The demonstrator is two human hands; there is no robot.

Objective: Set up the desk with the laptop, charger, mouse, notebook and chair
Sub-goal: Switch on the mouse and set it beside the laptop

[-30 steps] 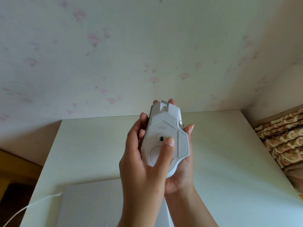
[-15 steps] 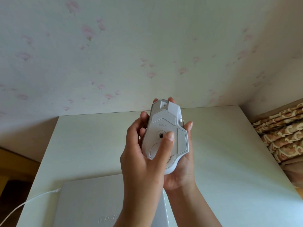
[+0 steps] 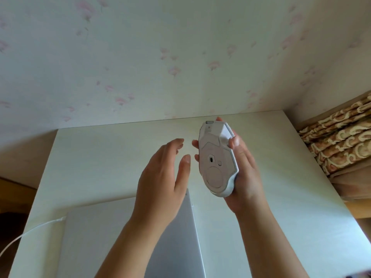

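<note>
A white mouse (image 3: 215,157) is held upside down above the desk, its underside with the sensor and a round pad facing me. My right hand (image 3: 244,173) grips it from the right and behind. A short gap to the left of the mouse, my left hand (image 3: 162,177) hovers with its fingers apart and nothing in it. A closed silver laptop (image 3: 112,237) lies on the pale desk (image 3: 100,157) at the near left, partly hidden by my left forearm. The white charger cable (image 3: 30,231) runs from the laptop's left side off the desk edge.
A flowered wall (image 3: 180,57) stands right behind the desk. Patterned brown fabric (image 3: 345,137) lies past the desk's right edge. A dark floor and wooden surface show beyond the left edge.
My left hand has let go of the mouse and pulled away to the left. My right hand has carried the mouse to the right. The view has tilted down, showing more laptop.
</note>
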